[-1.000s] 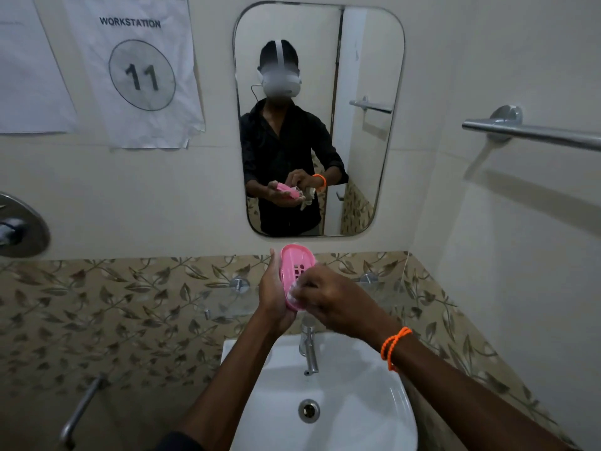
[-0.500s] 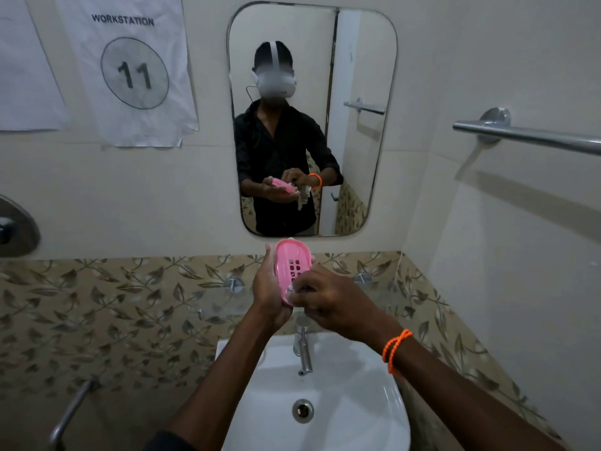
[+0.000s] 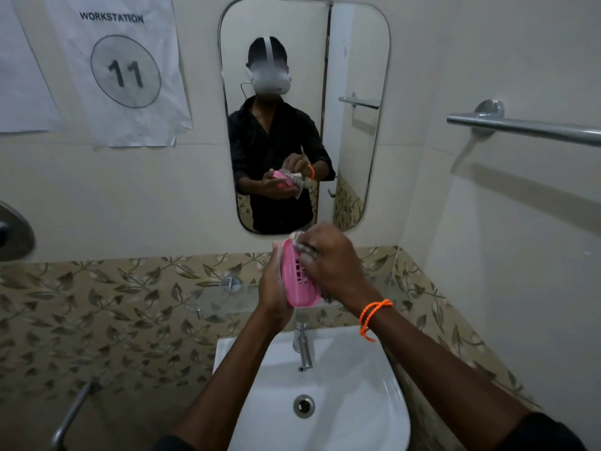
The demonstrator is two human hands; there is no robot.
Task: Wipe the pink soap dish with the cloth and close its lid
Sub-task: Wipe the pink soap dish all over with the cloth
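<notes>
Right hand (image 3: 331,265): closed around a bunched cloth (image 3: 300,244) and pressing it on the upper end of the pink soap dish (image 3: 297,281); an orange thread band (image 3: 374,317) sits on this wrist.
Left hand (image 3: 271,288): wrapped around the left side and the back of the dish, with the fingers clamped on it, so the dish stands nearly upright on its long side.
Place of the dish: in the air between both hands, above the tap (image 3: 302,346) and the white basin (image 3: 374,402), in front of the leaf-pattern tiles (image 3: 113,304).
Look of the dish: an oval of bright pink plastic with a raised rim; the face turned to the camera has a block of small drain slots near its middle. It seems smooth and clean where it shows, though fine dirt would be too small to see.
Lid: I cannot find it with certainty; the mirror (image 3: 305,115) shows only pink plastic under the cloth.
Progress: wiping appears to be under way, with the cloth at the top edge.
Left to do: probably the rest of the wiping, and then closing the lid, which I judge is not yet done.
</notes>
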